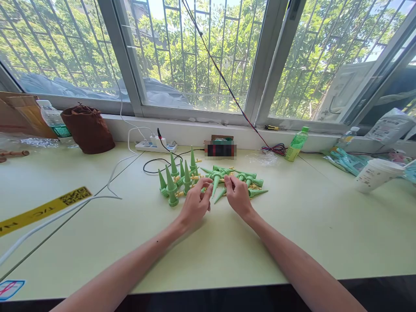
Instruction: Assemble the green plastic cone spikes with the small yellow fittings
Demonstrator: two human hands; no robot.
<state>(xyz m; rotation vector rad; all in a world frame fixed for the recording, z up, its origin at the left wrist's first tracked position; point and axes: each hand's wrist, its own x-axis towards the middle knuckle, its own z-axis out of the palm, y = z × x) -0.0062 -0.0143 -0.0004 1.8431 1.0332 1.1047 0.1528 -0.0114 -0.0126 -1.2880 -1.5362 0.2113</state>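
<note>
A green plastic watering spike (pixel 216 183) with a yellow side valve is between my hands, its pointed end tilted down toward me. My right hand (pixel 239 196) pinches it by the yellow valve between thumb and forefinger. The curled fingers of my left hand (pixel 195 202) close on its left side; their exact contact is partly hidden. Left of my hands, several similar spikes (pixel 170 189) stand upright with points up. To the right, more spikes (pixel 258 192) lie in a loose pile, partly behind my right hand.
Behind the spikes sit a dark box (pixel 221 148) and a white power strip (pixel 152 146) with cables. A green bottle (pixel 297 144) and white cup (pixel 377 174) stand right. A brown drawstring bag (pixel 87 129) is at left; a white cable (pixel 65 209) crosses the table.
</note>
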